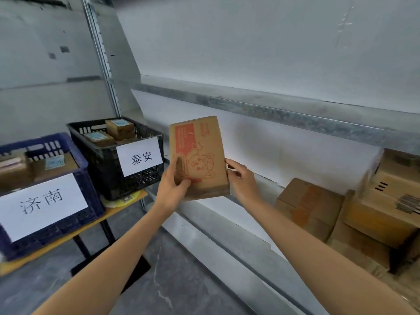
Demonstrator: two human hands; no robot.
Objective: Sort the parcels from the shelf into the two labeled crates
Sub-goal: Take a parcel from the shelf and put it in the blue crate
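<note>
A brown cardboard parcel (200, 153) with a red cartoon print is held upright in the air in front of the shelf. My left hand (173, 185) grips its lower left edge, thumb across the front. My right hand (242, 180) holds its lower right edge. To the left, a black crate (106, 160) labelled 泰安 holds several small boxes. A blue crate (75, 185) labelled 济南, nearer and further left, also holds parcels. More cardboard parcels (309, 201) sit on the shelf at the right.
Both crates stand on a low yellow-topped table (127, 205) with black legs. The white metal shelf (227, 235) runs diagonally from centre to lower right, with a steel beam (272, 114) above. Stacked boxes (386, 201) fill its right end. Grey floor lies below.
</note>
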